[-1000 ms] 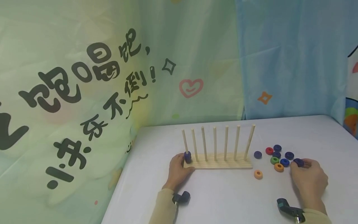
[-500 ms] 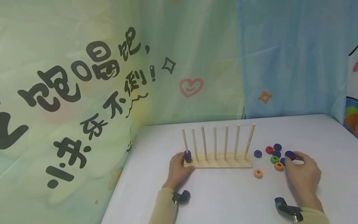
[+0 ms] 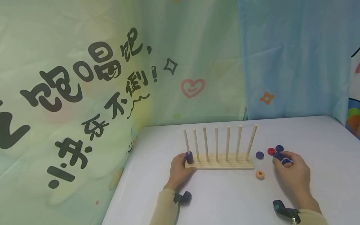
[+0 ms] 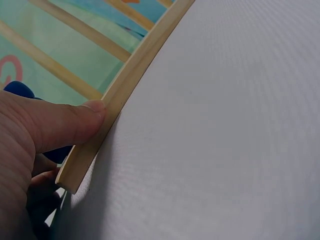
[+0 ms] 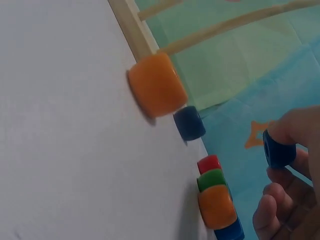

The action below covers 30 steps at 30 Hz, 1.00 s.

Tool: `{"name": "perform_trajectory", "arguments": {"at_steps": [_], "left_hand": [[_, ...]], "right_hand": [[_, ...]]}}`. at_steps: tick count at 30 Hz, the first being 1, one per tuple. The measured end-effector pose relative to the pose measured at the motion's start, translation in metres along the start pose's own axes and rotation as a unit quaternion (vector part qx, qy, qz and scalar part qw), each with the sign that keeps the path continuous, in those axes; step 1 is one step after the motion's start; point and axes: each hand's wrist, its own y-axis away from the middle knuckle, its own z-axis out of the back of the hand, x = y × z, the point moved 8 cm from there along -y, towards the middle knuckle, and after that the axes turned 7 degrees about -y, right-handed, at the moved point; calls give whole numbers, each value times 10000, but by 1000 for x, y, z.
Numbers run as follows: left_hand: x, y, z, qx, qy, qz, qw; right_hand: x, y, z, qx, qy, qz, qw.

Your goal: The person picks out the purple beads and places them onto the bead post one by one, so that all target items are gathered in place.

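White tabletop [image 3: 225, 197]; blue bead [image 5: 281, 152] pinched at tips of right grip [image 3: 295, 173]

Right hand [image 3: 294, 175] has moved left; its ring [image 5: 281, 154] (dark blue) too.

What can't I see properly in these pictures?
Head view: most of the green bead, behind the right hand.
Head view: the leftmost black writing, cut off by the left edge.
Left wrist view: most of the blue beads, behind the left hand.
Left wrist view: the tips of the pegs, cut off by the picture's edges.
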Motion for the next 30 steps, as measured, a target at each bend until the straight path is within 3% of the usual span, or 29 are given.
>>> {"name": "perform_trajectory", "arguments": {"at_steps": [6, 11, 24, 30], "left_hand": [[1, 0, 0, 71, 13, 90, 9999], [-1, 0, 1, 14, 13, 27, 10000], [1, 1, -1, 155, 100, 228, 9996], [0, 1, 1, 151, 107, 191, 9996]], "right_hand": [[11, 3, -10, 135, -108, 358, 9992], [19, 6, -15, 170, -203, 333, 9991], [26, 10, -23, 373, -279, 417, 9980], [35, 16, -31, 736, -410, 703, 9940]]}}
